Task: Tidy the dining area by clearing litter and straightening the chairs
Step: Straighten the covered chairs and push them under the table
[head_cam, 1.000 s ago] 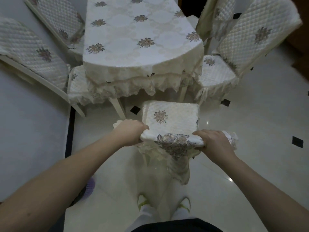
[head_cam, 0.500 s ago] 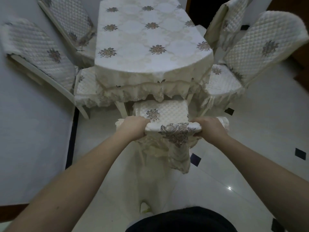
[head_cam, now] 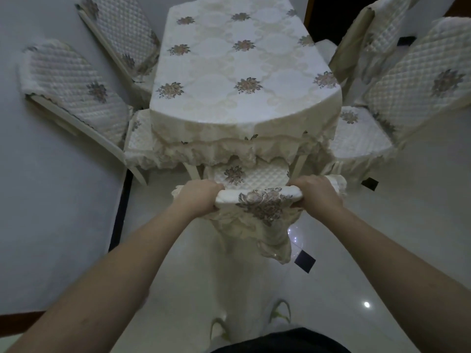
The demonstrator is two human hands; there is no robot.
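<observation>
A chair (head_cam: 257, 198) with a quilted cream cover and a flower pattern stands right in front of me at the near end of the dining table (head_cam: 242, 72). Its seat lies partly under the table's frilled cloth edge. My left hand (head_cam: 197, 198) grips the left end of the chair's backrest top, fingers curled over it. My right hand (head_cam: 319, 194) grips the right end the same way. The table carries a cream cloth with flower motifs.
Two covered chairs (head_cam: 76, 82) stand along the table's left side by the wall, and two more covered chairs (head_cam: 413, 80) on the right. The glossy tiled floor (head_cam: 382, 238) has small black inlays. My shoes (head_cam: 280, 312) show below.
Both hands have pushed the chair forward, so its seat has slid further under the table's cloth edge. I have stepped closer to the table.
</observation>
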